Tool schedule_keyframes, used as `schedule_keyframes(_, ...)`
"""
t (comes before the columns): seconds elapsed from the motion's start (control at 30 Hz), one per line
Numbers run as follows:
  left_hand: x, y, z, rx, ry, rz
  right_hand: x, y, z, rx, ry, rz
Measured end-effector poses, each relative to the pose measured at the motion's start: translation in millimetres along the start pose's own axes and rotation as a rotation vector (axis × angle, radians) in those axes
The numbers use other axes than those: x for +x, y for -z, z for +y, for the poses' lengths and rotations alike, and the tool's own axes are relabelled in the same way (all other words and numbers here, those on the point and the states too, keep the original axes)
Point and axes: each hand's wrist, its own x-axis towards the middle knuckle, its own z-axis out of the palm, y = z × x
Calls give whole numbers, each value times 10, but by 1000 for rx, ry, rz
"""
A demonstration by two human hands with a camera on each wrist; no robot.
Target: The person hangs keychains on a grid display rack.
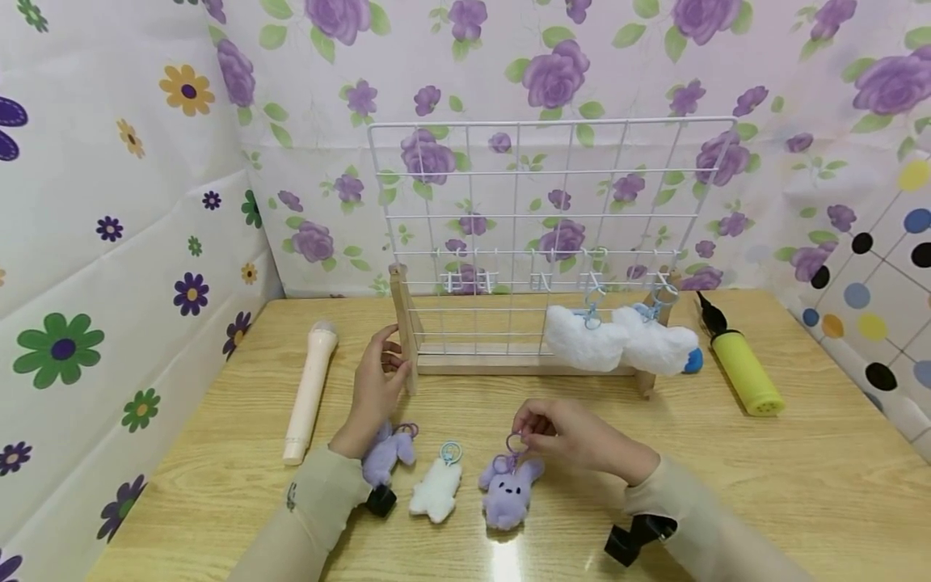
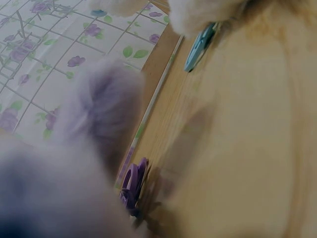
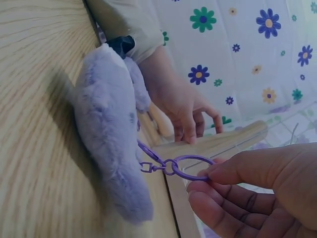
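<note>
Between thumb and fingers, my right hand (image 1: 570,436) pinches the ring (image 3: 193,167) of a purple plush keychain (image 1: 507,495), whose toy lies on the table. My left hand (image 1: 378,372) holds the left wooden post (image 1: 404,331) of a white wire grid rack (image 1: 512,217). Below that hand lies another purple plush keychain (image 1: 387,454), partly hidden by the wrist. A white plush keychain (image 1: 436,489) with a blue ring lies between the two purple ones. In the left wrist view, blurred purple plush hides the left hand.
Two white plush keychains (image 1: 585,339) hang at the grid's lower right. Several white hooks (image 1: 469,281) sit on the grid. A pale microphone (image 1: 311,392) lies at left on the wooden table (image 1: 727,485); a yellow hand pump (image 1: 747,373) lies at right. Floral cloth stands behind.
</note>
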Motion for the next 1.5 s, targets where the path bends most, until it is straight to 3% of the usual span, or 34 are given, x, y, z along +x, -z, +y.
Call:
schedule_keyframes(0.8, 10, 0, -6, -2, -17, 3, -56, 377, -389, -158, 82, -7)
schedule_keyframes(1.5, -3, -4, 9, -19, 34, -13, 19, 779, -551, -262, 109, 129)
